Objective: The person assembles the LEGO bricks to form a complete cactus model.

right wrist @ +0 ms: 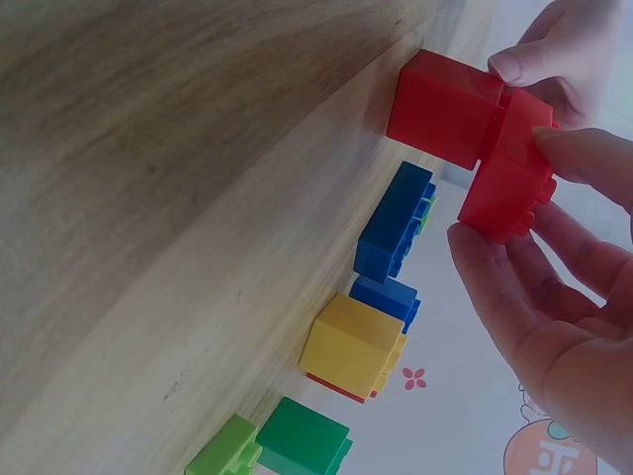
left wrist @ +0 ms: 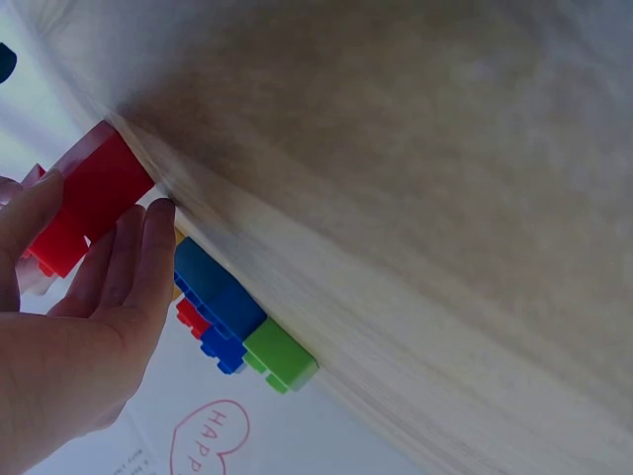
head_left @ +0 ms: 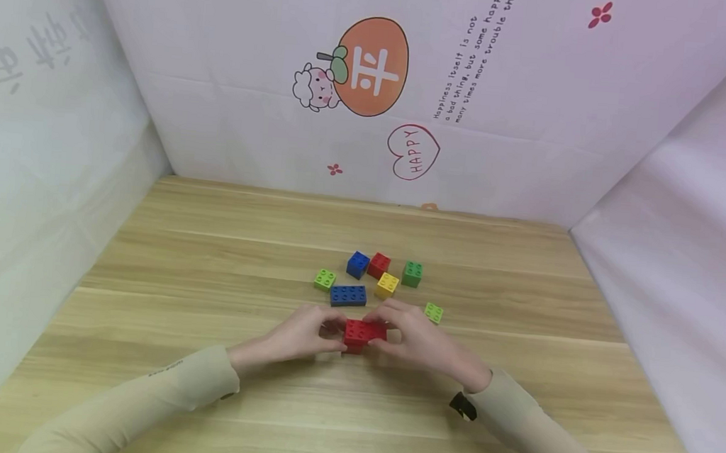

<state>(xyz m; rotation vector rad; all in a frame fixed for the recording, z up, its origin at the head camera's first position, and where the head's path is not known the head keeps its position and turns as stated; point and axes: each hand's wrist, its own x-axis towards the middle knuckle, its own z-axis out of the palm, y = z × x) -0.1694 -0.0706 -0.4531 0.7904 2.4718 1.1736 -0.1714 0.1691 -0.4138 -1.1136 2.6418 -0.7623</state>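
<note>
A long red brick lies across the top of a lower red brick that stands on the table. Its right part juts out past the lower one, and a thin gap shows between the two in the right wrist view. My right hand grips the jutting end between thumb and fingers. From the other side, my left hand holds the bricks' left end, thumb at the near side and fingers at the far side. Just beyond the hands lies a long blue brick.
Behind sit a small blue brick, a small red brick, a yellow brick and a green brick. One lime brick lies left; another lime brick is by the right hand. White printed sheets wall the wooden table.
</note>
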